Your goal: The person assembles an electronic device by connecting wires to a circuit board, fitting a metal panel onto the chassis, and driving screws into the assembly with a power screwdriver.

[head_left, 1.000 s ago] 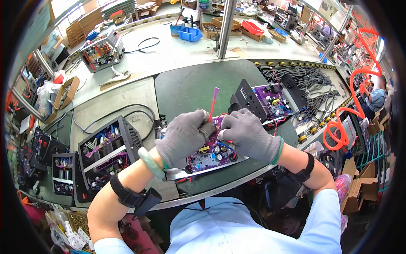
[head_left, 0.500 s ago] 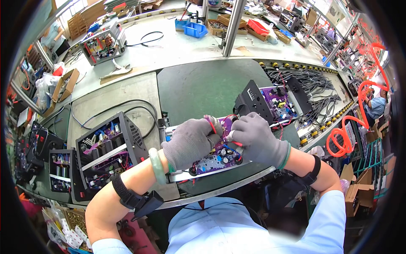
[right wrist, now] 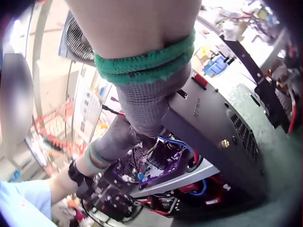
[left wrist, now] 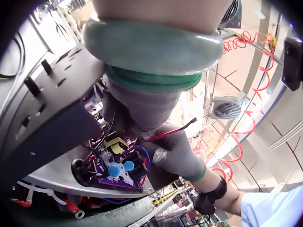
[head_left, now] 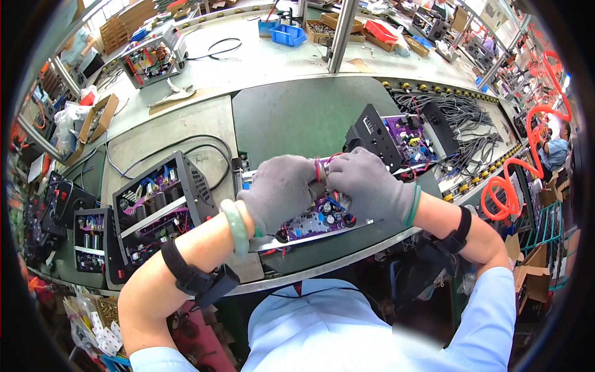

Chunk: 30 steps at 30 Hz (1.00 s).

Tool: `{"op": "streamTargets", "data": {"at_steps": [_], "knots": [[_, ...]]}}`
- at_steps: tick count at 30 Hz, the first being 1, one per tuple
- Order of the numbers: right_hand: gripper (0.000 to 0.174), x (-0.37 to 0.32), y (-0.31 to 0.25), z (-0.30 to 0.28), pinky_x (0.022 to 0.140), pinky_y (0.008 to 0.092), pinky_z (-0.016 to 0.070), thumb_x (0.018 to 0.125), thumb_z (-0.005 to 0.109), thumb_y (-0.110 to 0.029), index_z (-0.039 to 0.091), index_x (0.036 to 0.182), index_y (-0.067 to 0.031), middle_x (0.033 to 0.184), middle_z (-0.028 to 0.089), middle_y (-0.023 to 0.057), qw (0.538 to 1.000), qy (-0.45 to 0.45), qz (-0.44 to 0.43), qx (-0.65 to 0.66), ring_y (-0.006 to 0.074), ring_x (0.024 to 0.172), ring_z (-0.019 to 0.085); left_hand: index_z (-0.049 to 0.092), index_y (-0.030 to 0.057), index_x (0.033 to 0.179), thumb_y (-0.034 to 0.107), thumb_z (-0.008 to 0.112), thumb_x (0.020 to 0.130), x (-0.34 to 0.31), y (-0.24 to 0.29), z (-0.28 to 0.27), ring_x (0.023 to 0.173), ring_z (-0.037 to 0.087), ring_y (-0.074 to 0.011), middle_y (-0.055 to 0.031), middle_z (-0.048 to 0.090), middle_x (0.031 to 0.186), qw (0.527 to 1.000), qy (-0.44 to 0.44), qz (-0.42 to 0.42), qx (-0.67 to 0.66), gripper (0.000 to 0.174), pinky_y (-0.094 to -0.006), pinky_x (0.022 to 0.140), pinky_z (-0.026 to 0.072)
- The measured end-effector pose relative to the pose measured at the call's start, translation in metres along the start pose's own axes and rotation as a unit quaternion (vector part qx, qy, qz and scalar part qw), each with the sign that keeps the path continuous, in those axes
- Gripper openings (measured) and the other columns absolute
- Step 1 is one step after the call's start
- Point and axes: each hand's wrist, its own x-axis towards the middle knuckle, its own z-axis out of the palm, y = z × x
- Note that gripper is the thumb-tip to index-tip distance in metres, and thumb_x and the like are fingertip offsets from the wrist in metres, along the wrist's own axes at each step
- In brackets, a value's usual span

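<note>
Both hands wear grey knit gloves and meet over a purple circuit board point(head_left: 308, 226) in a metal-edged chassis. My left hand point(head_left: 279, 189) bends its fingers around a red wire point(left wrist: 165, 135), whose dark end sticks out between the hands in the left wrist view. Opposite it, my right hand point(head_left: 369, 183) pinches at the same wire, its fingertips close against the left ones and mostly hidden. Blue capacitors point(left wrist: 120, 168) and a blue wire point(left wrist: 147, 158) show on the board below. A black panel point(right wrist: 208, 123) stands beside the right hand.
Another purple board point(head_left: 409, 139) with black panels lies to the right, before a bundle of grey cables point(head_left: 458, 115). Open black units point(head_left: 161, 211) stand at left with a looped black cable point(head_left: 217, 146). A coiled orange hose point(head_left: 502, 192) hangs at right; blue bins point(head_left: 288, 35) stand behind.
The red wire stood upright from the left hand a second ago; it then bent down and now shows between the hands. Both hands have drawn together over the board.
</note>
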Motion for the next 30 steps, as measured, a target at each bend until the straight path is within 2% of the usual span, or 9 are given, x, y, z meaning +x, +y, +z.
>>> {"op": "streamTargets", "data": {"at_steps": [2,5,10,14,16,20,26,28,30], "knots": [[0.009,-0.003,0.003,-0.003,0.075,0.0407,0.0514,0.077,0.071,-0.013,0.065,0.081,-0.0076,0.082,0.062,0.0073,0.998,0.029,0.026,0.046,0.0272,0.083,0.065,0.076,0.009,0.098,0.019,0.075,0.086,0.006,0.004,-0.007,0.075,0.07,-0.0296,-0.0125,0.072,0.083,0.999,-0.026,-0.033,0.017,0.015,-0.0393,0.071,0.054],[0.011,-0.012,-0.003,-0.003,0.063,0.0379,0.0516,0.074,0.075,-0.005,0.067,0.082,-0.0034,0.078,0.062,0.0109,0.925,0.191,0.144,0.294,0.0277,0.071,0.063,0.074,0.0034,0.1,0.021,0.074,0.091,0.013,0.001,-0.006,0.071,0.068,-0.0175,-0.0117,0.072,0.08,0.986,-0.064,-0.12,-0.097,0.02,-0.0349,0.069,0.0531],[0.013,-0.014,0.003,0.002,0.065,0.0337,0.0536,0.076,0.076,-0.001,0.072,0.088,-0.0039,0.086,0.066,0.0105,0.92,0.188,0.139,0.314,0.022,0.073,0.067,0.073,0.0009,0.101,0.018,0.074,0.091,0.009,0.002,-0.002,0.071,0.066,-0.013,-0.0119,0.072,0.079,0.98,-0.055,-0.137,-0.132,0.019,-0.0321,0.068,0.0532],[0.012,-0.011,0.005,0.007,0.062,0.0382,0.0501,0.074,0.078,-0.007,0.069,0.081,-0.0035,0.078,0.062,0.0104,0.905,0.21,0.156,0.336,0.0277,0.068,0.062,0.073,0.001,0.099,0.015,0.074,0.092,0.012,0.005,0.0,0.07,0.062,-0.0074,-0.0089,0.072,0.077,0.978,-0.06,-0.158,-0.125,0.015,-0.0292,0.064,0.0526],[0.011,-0.012,0.008,0.01,0.061,0.0387,0.0496,0.075,0.078,-0.008,0.068,0.08,-0.0042,0.077,0.062,0.01,0.914,0.237,0.12,0.306,0.0284,0.068,0.062,0.074,0.0054,0.101,0.025,0.072,0.092,0.015,0.007,-0.005,0.081,0.072,-0.0241,-0.0142,0.073,0.086,0.968,-0.096,-0.178,-0.149,0.021,-0.0369,0.077,0.0548],[0.013,-0.013,0.009,0.013,0.065,0.0413,0.0496,0.076,0.078,-0.011,0.067,0.077,-0.0051,0.077,0.061,0.0092,0.906,0.232,0.135,0.326,0.0292,0.07,0.063,0.073,0.0017,0.1,0.018,0.072,0.092,0.013,0.001,-0.006,0.07,0.066,-0.0117,-0.0106,0.072,0.078,0.96,-0.082,-0.175,-0.203,0.018,-0.0312,0.067,0.0529],[0.014,-0.013,0.008,0.014,0.062,0.0398,0.0492,0.071,0.079,-0.005,0.069,0.081,-0.0059,0.077,0.063,0.0094,0.915,0.24,0.131,0.296,0.0289,0.069,0.063,0.07,0.0024,0.099,0.013,0.07,0.093,0.01,0.005,0.005,0.072,0.06,-0.0087,-0.0052,0.07,0.081,0.978,-0.043,-0.119,-0.163,0.012,-0.0292,0.065,0.0512],[0.016,-0.013,0.007,0.012,0.061,0.0409,0.0484,0.069,0.08,-0.005,0.069,0.081,-0.0062,0.076,0.062,0.0094,0.918,0.23,0.14,0.291,0.0293,0.068,0.062,0.07,0.0043,0.101,0.01,0.069,0.093,0.012,0.025,0.003,0.072,0.063,-0.0092,-0.0093,0.072,0.083,0.996,-0.014,0.048,0.069,0.01,-0.0298,0.065,0.0521],[0.016,-0.014,0.008,0.013,0.061,0.0409,0.0481,0.069,0.08,-0.005,0.069,0.08,-0.0063,0.076,0.062,0.0093,0.92,0.232,0.134,0.287,0.0294,0.068,0.062,0.071,0.0074,0.099,0.01,0.07,0.091,0.015,0.019,-0.003,0.068,0.066,-0.0169,-0.0114,0.07,0.081,0.996,-0.009,0.057,0.069,0.009,-0.0318,0.066,0.053]]}}
